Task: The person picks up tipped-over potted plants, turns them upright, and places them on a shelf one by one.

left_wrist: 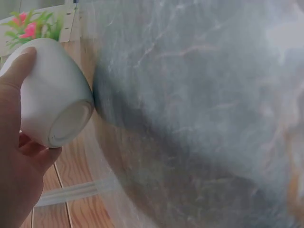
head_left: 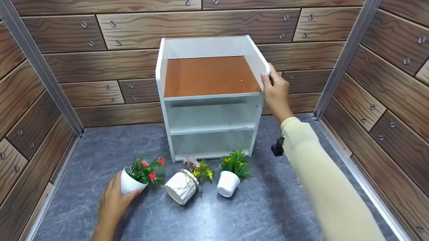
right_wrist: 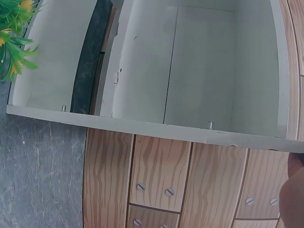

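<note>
My left hand [head_left: 112, 201] grips a smooth white pot [left_wrist: 57, 90] with green leaves and red-pink flowers [head_left: 148, 171], tilted on its side with the plant toward the right. At the upper right front of a white shelf unit [head_left: 212, 129], my right hand [head_left: 277, 92] holds the edge of the side panel [head_left: 257, 60]. Between the hands lie two more potted plants: a ribbed white pot [head_left: 181, 187] tied with cord, with lilac and yellow flowers, and a small white pot [head_left: 228, 183] with yellow-green leaves. In the right wrist view, only a bit of the hand [right_wrist: 292, 194] shows.
The unit has a brown top board [head_left: 210, 75] and two open compartments below, standing against the wood-plank back wall [head_left: 121, 63]. Plank-patterned walls also rise at left and right. A grey marbled surface [head_left: 206, 229] lies underneath everything.
</note>
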### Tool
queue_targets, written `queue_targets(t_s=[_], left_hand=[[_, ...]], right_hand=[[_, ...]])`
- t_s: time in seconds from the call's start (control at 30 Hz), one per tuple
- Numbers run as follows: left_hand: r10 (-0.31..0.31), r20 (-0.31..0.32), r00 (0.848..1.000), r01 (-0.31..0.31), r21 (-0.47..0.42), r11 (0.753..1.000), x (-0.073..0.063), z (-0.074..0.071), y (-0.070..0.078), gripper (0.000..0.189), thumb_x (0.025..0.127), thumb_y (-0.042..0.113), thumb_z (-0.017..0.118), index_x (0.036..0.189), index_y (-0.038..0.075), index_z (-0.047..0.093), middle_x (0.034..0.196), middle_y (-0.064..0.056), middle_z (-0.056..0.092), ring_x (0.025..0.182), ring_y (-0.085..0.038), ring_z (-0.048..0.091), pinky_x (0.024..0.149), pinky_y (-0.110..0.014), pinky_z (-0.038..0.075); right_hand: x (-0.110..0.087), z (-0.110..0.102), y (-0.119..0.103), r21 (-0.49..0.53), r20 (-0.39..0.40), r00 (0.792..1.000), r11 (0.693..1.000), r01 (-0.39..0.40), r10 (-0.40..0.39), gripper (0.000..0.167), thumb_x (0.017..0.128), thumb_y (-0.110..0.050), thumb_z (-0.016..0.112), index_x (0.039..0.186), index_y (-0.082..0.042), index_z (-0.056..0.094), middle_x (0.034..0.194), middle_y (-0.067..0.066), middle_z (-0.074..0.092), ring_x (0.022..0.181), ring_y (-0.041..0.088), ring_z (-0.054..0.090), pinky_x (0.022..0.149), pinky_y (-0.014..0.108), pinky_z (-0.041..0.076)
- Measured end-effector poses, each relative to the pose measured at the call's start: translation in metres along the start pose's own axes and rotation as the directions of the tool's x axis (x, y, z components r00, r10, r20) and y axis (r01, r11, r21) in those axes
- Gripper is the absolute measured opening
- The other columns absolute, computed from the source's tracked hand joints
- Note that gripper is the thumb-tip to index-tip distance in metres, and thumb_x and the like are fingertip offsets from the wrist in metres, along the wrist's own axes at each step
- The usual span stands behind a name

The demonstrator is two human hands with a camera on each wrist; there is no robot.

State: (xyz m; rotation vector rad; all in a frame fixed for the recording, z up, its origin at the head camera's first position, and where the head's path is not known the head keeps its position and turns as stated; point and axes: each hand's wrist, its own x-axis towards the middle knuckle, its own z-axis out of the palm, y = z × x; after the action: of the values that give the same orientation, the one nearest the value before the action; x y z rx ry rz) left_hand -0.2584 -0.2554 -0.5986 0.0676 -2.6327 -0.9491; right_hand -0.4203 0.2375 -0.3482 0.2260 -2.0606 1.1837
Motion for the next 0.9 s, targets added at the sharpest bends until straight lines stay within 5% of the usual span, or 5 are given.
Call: queue_targets(t_s=[0.37,0.63,0.9], left_hand=[[-0.139,0.021,0.990,0.140,-0.161,0.977,0.006,0.019,0.012,0.090,0.080,0.032,0.085,0.148,-0.001,0.035,0.139,-0.029,0.048,0.126,-0.045,0.049,0.100,-0.061,0.041],[-0.199,-0.017,0.980,0.179,-0.370,0.912,0.004,0.047,0.015,0.095,0.082,0.028,0.084,0.152,-0.001,0.028,0.148,-0.030,0.037,0.138,-0.044,0.037,0.114,-0.058,0.030],[-0.198,-0.034,0.980,0.154,-0.503,0.850,0.002,0.053,0.012,0.093,0.084,0.014,0.082,0.151,-0.004,0.019,0.151,-0.032,0.030,0.144,-0.042,0.028,0.121,-0.054,0.020]], right_hand=[[-0.001,0.002,-0.002,0.022,0.020,1.000,1.000,-0.004,0.004,0.043,0.103,-0.015,0.056,0.144,-0.002,0.054,0.129,0.024,0.065,0.113,0.029,0.064,0.099,0.045,0.052],[-0.002,0.003,0.001,-0.002,-0.025,1.000,1.000,-0.002,0.002,0.041,0.101,-0.013,0.058,0.141,-0.002,0.057,0.124,0.024,0.067,0.108,0.030,0.066,0.096,0.045,0.053],[-0.001,0.002,0.000,0.016,-0.032,0.999,1.000,-0.022,0.022,0.042,0.101,-0.012,0.059,0.141,-0.001,0.056,0.127,0.024,0.066,0.111,0.030,0.066,0.098,0.043,0.053]])
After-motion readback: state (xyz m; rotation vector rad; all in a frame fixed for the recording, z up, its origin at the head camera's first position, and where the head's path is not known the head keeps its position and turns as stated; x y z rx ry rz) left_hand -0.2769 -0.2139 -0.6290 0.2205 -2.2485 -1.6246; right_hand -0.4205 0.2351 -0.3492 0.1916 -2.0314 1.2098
